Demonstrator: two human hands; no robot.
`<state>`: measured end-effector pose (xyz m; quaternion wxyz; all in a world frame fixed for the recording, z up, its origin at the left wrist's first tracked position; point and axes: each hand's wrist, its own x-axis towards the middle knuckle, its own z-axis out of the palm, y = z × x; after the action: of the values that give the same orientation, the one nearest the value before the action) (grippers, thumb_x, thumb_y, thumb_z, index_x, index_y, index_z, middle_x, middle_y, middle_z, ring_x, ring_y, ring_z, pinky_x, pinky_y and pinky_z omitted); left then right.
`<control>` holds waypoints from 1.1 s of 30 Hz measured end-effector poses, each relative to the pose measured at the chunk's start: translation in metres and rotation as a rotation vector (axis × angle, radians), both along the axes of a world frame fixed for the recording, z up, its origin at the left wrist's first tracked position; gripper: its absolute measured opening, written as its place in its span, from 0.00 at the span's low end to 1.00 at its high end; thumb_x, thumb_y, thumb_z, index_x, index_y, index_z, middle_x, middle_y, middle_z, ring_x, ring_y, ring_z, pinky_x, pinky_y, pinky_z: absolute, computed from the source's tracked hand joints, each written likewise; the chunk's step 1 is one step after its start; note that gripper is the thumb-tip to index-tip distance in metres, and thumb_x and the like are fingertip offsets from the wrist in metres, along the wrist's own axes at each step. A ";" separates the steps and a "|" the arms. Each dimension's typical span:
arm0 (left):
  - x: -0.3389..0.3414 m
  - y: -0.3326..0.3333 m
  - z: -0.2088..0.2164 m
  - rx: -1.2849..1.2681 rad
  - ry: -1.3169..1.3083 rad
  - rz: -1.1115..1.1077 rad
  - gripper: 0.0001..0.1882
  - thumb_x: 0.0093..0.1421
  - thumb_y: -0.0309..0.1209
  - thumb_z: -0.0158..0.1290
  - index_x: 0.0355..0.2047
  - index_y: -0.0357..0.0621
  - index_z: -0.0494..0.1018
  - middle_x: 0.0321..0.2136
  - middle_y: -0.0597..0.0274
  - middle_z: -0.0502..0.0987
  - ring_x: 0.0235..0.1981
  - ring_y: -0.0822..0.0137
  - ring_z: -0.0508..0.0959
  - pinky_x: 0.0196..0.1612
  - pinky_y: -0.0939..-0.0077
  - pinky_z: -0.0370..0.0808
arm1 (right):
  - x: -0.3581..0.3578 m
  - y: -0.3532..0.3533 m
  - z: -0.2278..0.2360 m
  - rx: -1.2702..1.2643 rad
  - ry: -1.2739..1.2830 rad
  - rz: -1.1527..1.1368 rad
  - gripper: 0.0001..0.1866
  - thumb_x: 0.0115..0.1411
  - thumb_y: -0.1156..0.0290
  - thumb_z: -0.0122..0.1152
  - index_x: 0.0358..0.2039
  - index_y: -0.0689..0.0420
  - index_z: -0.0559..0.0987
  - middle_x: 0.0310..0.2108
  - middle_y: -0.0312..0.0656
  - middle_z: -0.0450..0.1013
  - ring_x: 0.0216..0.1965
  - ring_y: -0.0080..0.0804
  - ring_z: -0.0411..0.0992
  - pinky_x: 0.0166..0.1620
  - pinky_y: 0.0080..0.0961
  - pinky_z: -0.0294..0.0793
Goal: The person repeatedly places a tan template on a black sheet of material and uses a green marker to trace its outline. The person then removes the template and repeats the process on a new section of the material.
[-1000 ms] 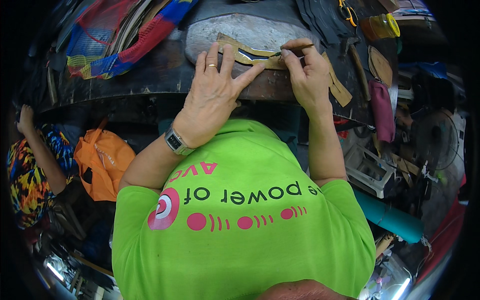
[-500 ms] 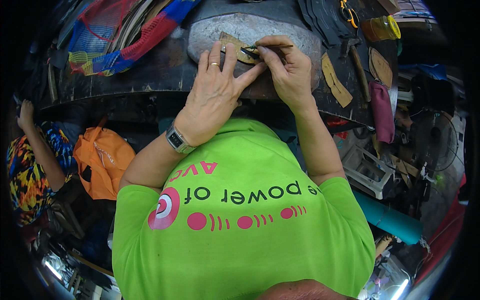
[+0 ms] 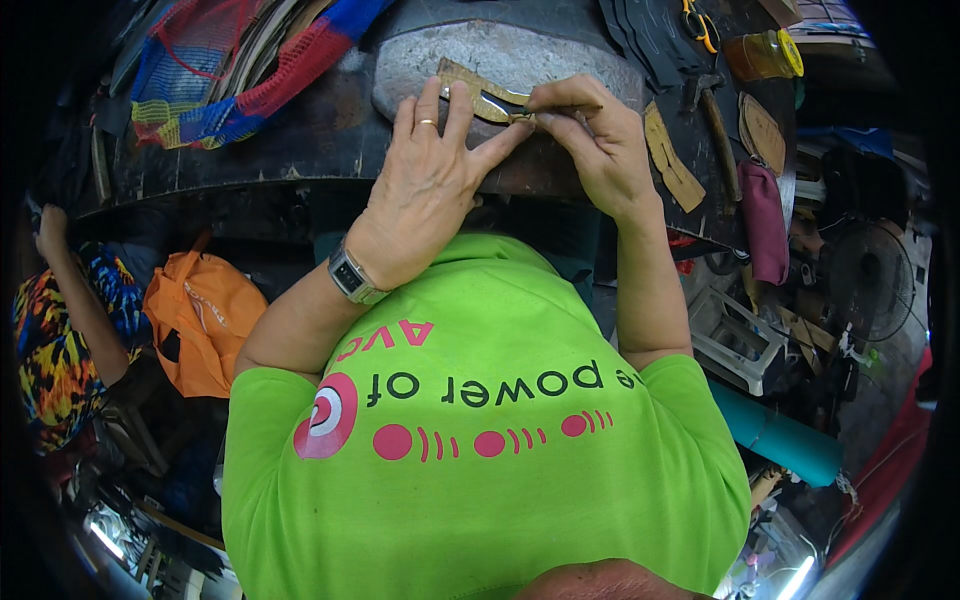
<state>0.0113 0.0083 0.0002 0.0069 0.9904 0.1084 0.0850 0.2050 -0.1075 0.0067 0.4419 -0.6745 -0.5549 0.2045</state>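
A brownish-yellow curved template point(image 3: 468, 80) lies on a grey stone slab point(image 3: 565, 62), with a strip of dark material point(image 3: 500, 103) showing at its inner curve. Across the template's near left part my left hand point(image 3: 420, 180) is spread, fingertips pressing down and thumb reaching right. My right hand point(image 3: 600, 140) is closed in a pinch at the template's right end. Between its fingertips is a thin pencil-like tool point(image 3: 522, 111), mostly hidden by the fingers. The left thumb tip is close beside the right fingertips.
Right of the slab lie another template point(image 3: 672, 160), a hammer point(image 3: 720, 145), dark sheets point(image 3: 640, 45), orange-handled scissors point(image 3: 700, 25), a jar point(image 3: 757, 57) and a maroon pouch point(image 3: 765, 225). A mesh bag point(image 3: 250, 110) sits left. An orange bag point(image 3: 205, 325) hangs near another person's arm point(image 3: 85, 300).
My right hand has moved right along the template, uncovering more of the dark strip, and the tool's back end no longer shows. The left hand stays nearly in place.
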 end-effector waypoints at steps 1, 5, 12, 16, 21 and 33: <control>0.000 0.000 0.000 0.004 -0.009 0.000 0.39 0.60 0.31 0.59 0.72 0.69 0.64 0.61 0.38 0.65 0.64 0.38 0.64 0.66 0.49 0.61 | 0.000 0.000 0.001 0.033 -0.037 0.023 0.08 0.66 0.83 0.59 0.44 0.64 0.81 0.43 0.40 0.79 0.45 0.24 0.77 0.51 0.21 0.76; 0.001 0.000 0.001 0.001 0.008 -0.001 0.39 0.60 0.31 0.59 0.72 0.69 0.64 0.60 0.38 0.65 0.64 0.39 0.65 0.65 0.50 0.62 | -0.004 0.000 0.000 0.016 0.018 -0.041 0.07 0.67 0.82 0.58 0.43 0.64 0.81 0.42 0.39 0.79 0.43 0.24 0.77 0.50 0.21 0.76; 0.001 0.002 0.003 0.002 0.004 -0.004 0.40 0.59 0.31 0.60 0.72 0.69 0.64 0.60 0.39 0.65 0.63 0.41 0.65 0.63 0.53 0.64 | -0.002 -0.007 -0.001 0.015 0.162 -0.166 0.06 0.68 0.80 0.57 0.42 0.64 0.81 0.39 0.36 0.79 0.43 0.21 0.76 0.48 0.20 0.75; 0.000 0.001 0.005 -0.024 -0.004 -0.012 0.41 0.59 0.31 0.60 0.73 0.69 0.62 0.60 0.39 0.65 0.63 0.41 0.65 0.62 0.53 0.64 | 0.002 -0.014 0.004 -0.009 0.108 -0.230 0.06 0.68 0.78 0.58 0.42 0.64 0.81 0.38 0.35 0.79 0.41 0.20 0.76 0.48 0.19 0.74; 0.002 0.001 0.005 -0.014 0.013 -0.014 0.42 0.59 0.31 0.60 0.73 0.69 0.61 0.60 0.39 0.65 0.63 0.41 0.64 0.62 0.53 0.64 | -0.001 -0.005 0.004 0.072 0.048 -0.291 0.05 0.65 0.79 0.59 0.40 0.63 0.80 0.32 0.41 0.79 0.33 0.26 0.79 0.39 0.24 0.77; 0.001 0.001 -0.001 0.047 0.013 -0.002 0.37 0.62 0.31 0.57 0.72 0.70 0.64 0.61 0.39 0.65 0.64 0.40 0.64 0.64 0.51 0.63 | -0.009 0.025 0.001 0.108 -0.172 -0.064 0.08 0.66 0.81 0.60 0.45 0.63 0.79 0.36 0.41 0.80 0.40 0.27 0.80 0.47 0.23 0.78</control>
<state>0.0125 0.0090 -0.0008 -0.0171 0.9910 0.1055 0.0810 0.1960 -0.0821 0.0076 0.4347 -0.6821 -0.5792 0.1016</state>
